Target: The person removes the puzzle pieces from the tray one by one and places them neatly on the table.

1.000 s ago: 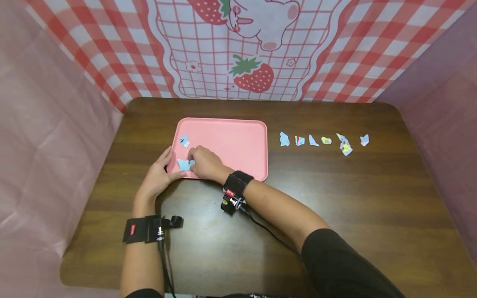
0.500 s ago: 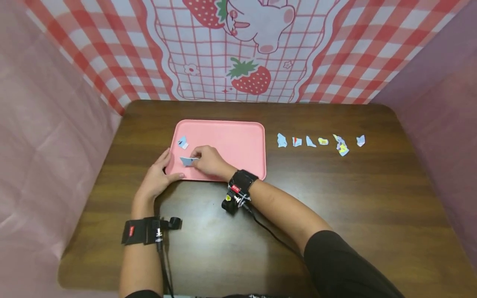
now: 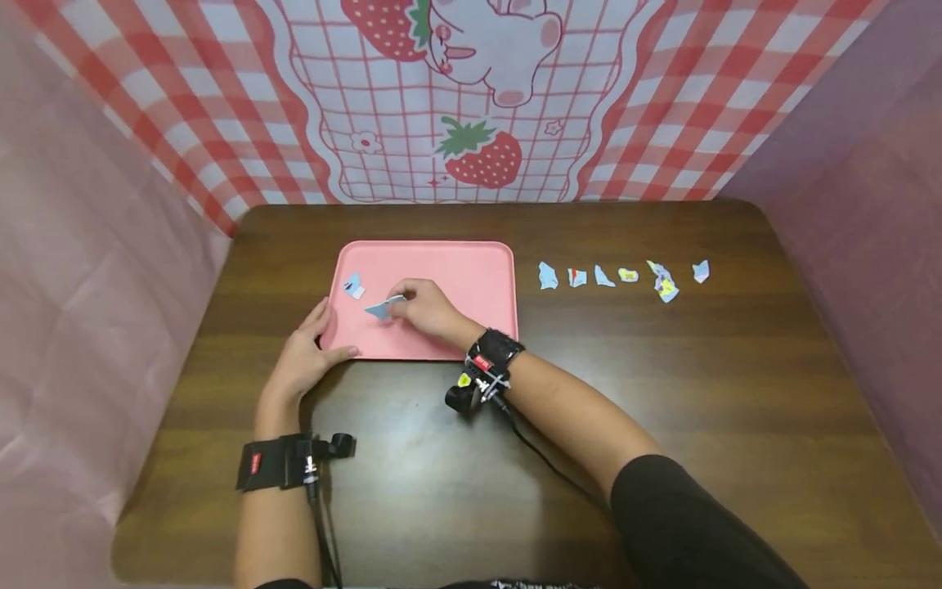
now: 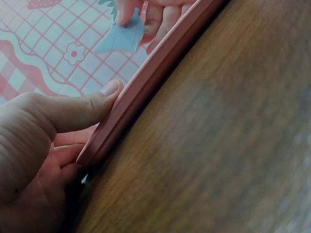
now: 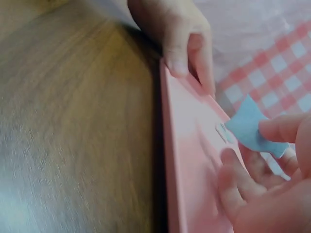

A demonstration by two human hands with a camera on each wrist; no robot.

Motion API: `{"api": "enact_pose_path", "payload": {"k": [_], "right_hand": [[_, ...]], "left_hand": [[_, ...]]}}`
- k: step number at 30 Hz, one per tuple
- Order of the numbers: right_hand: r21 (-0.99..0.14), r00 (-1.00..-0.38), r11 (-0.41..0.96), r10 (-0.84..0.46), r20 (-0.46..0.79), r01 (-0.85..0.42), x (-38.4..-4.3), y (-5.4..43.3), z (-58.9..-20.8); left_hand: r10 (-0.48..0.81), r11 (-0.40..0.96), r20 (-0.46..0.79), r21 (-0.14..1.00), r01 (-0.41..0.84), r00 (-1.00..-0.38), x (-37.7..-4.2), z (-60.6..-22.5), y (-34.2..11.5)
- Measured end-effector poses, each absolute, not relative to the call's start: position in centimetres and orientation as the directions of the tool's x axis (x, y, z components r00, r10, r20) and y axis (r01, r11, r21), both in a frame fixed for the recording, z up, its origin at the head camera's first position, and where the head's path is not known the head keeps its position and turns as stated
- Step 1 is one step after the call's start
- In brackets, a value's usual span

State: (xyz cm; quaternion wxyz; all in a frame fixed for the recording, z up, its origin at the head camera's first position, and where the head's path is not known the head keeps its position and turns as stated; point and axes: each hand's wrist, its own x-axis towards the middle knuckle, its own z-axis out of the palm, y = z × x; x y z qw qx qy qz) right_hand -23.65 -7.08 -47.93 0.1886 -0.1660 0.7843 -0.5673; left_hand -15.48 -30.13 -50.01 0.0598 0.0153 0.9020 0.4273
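Between the thumb and fingers of my right hand (image 3: 430, 311) is a torn piece of light blue paper (image 5: 250, 125), raised over the left half of a pink tray (image 3: 456, 270). The left wrist view shows the same paper piece (image 4: 122, 38) pinched near its upper edge, with faint dark marks on it. My left hand (image 3: 300, 360) grips the tray's front left corner, its thumb on the front rim and its fingers along the left side. A second scrap of paper (image 3: 354, 286), blue and white with a dark mark, lies in the tray close to its left rim.
Right of the tray, several torn paper scraps lie in a row on the brown wooden table (image 3: 662, 409), among them a blue scrap (image 3: 548, 276) and a larger yellow and purple scrap (image 3: 665, 284). A checked strawberry cloth (image 3: 471, 98) hangs behind the table. Cables trail from both wrists.
My right hand has lifted the light blue paper piece from the tray's front left area and shifted it back and to the right, tilting it. My left hand stays at the corner.
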Motion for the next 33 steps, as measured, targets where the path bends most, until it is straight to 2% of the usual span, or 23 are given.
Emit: {"api": "enact_pose_path", "payload": {"k": [4,6,15,24,33], "right_hand": [[-0.98,-0.845,0.168,-0.506,-0.175,0.102,-23.9,-5.8,-48.0],[-0.981,-0.839,0.147,-0.511,-0.186,0.128,-23.8,-5.3,-48.1],[-0.988,-0.897,0.157,-0.437,-0.068,-0.001,-24.0,-3.1,-47.7],[-0.983,-0.945,0.183,-0.321,-0.064,0.005,-24.7,0.1,-47.6],[-0.981,-0.943,0.196,-0.326,-0.069,0.004,-24.9,3.4,-46.9]], "left_hand": [[0.078,0.639,-0.094,0.769,-0.023,-0.992,-15.3,-50.2,-29.9],[0.082,0.644,-0.099,0.764,-0.023,-0.992,-15.1,-50.2,-30.0],[0.073,0.61,-0.119,0.791,-0.05,-0.99,-15.0,-50.0,-29.9],[0.074,0.598,-0.11,0.8,-0.044,-0.991,-14.9,-49.7,-29.5],[0.069,0.612,-0.089,0.79,-0.028,-0.994,-14.5,-49.7,-29.6]]}}
